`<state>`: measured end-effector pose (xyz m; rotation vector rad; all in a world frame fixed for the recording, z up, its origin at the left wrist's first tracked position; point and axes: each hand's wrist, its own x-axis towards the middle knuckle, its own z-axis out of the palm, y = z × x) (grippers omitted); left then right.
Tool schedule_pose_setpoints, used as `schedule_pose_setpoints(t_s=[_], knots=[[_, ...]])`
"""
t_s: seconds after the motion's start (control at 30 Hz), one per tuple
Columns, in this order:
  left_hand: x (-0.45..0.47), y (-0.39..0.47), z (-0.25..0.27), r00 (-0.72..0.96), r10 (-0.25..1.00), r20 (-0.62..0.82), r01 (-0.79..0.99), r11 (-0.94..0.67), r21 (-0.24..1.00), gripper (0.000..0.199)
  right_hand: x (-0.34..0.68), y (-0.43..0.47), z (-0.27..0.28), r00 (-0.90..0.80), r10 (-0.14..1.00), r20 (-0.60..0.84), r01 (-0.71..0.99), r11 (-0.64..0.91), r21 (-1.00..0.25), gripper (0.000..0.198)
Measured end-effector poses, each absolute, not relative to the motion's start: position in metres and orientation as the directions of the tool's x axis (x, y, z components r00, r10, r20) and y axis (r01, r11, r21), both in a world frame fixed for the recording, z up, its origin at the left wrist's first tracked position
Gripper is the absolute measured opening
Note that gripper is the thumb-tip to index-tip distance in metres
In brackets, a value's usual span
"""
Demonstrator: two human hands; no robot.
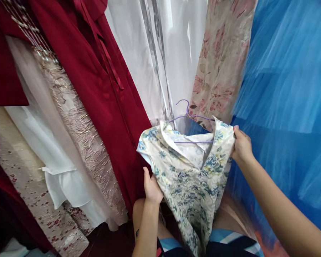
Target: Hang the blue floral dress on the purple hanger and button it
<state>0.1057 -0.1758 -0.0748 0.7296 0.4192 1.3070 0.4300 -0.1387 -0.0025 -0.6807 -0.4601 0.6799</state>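
Note:
A cream sleeveless dress (188, 178) with blue and yellow flowers hangs over my lap on a purple wire hanger (187, 113). Its neckline gapes open around the hanger, and a short slit runs down to what looks like a zip. My right hand (242, 145) pinches the dress by its right shoulder edge, thumb at the top. Lower down, at the left side of the dress, is my left hand (152, 188). Its thumb is stretched up, apart from the cloth, while its other fingers are largely hidden behind the fabric. The hem runs out of view.
Long gowns hang close all round: a dark red one (96, 89) at left, a white one (133, 46) ahead, a beige floral one (216, 64) and a blue tulle one (286, 107) at right. Pink textured and white garments hang farther left. My knees are below.

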Motion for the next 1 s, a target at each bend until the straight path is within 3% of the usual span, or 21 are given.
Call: schedule_pose_setpoints(t_s=[0.13, 0.27, 0.5, 0.7, 0.83, 1.0], knots=[[0.093, -0.172, -0.071, -0.011, 0.996, 0.087, -0.650, -0.073, 0.757, 0.054, 0.420, -0.112, 0.020, 0.638, 0.734, 0.235, -0.415, 0.584, -0.697, 0.023], [0.083, -0.173, -0.065, -0.177, 0.980, 0.096, -0.557, -0.180, 0.811, 0.048, 0.405, -0.101, 0.030, 0.542, 0.785, 0.301, -0.417, 0.562, -0.714, 0.027], [0.083, -0.180, -0.087, -0.313, 0.948, 0.051, -0.481, -0.205, 0.853, 0.043, 0.413, -0.115, 0.011, 0.349, 0.910, 0.223, -0.461, 0.374, -0.805, 0.023], [0.087, -0.181, -0.108, -0.499, 0.865, 0.051, -0.407, -0.286, 0.868, 0.038, 0.415, -0.122, -0.011, 0.221, 0.953, 0.207, -0.457, 0.288, -0.841, 0.026], [0.078, -0.179, -0.116, -0.558, 0.824, 0.099, -0.325, -0.326, 0.888, 0.036, 0.413, -0.120, -0.016, 0.202, 0.961, 0.190, -0.493, 0.268, -0.828, 0.026], [0.079, -0.190, -0.117, -0.620, 0.782, 0.058, -0.328, -0.326, 0.887, 0.041, 0.413, -0.113, -0.008, 0.293, 0.938, 0.183, -0.520, 0.317, -0.793, 0.026]])
